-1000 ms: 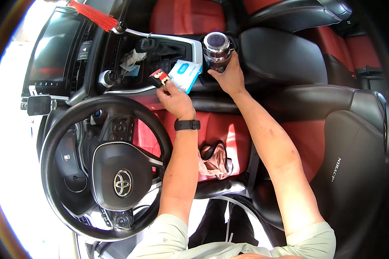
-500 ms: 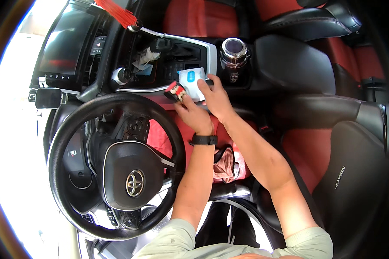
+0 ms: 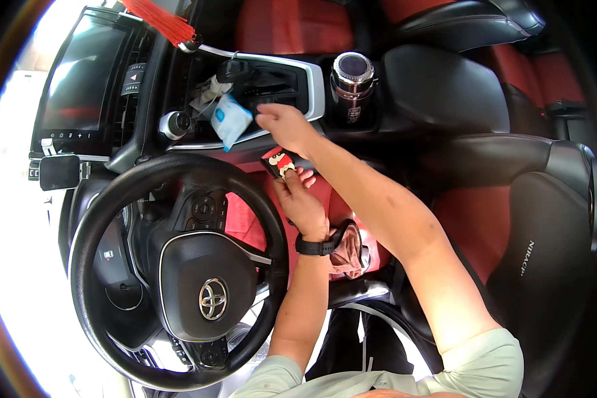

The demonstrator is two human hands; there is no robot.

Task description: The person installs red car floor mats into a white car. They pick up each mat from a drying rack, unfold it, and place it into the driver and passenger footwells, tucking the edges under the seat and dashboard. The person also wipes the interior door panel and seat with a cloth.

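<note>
My left hand, a black watch on its wrist, grips a small dark flat item bearing a red and white cartoon figure; its exact kind is unclear. It is held over the red driver's seat, right of the steering wheel. Above it, my right hand reaches over the edge of the centre console, nothing visible in it and its fingers extended. Just left of those fingertips, a white and blue soft packet lies tilted at the console tray's near edge. A crumpled clear-and-white wrapper is beside it.
The steering wheel curves close to my left forearm. A steel thermos stands in the cup holder, beside the black armrest. A gear lever and a round knob rise from the console. Brownish cloth lies on the seat.
The white and blue packet has moved left from between my hands into the console tray, and my right hand has let go of it. My left hand has drawn slightly nearer with the dark item.
</note>
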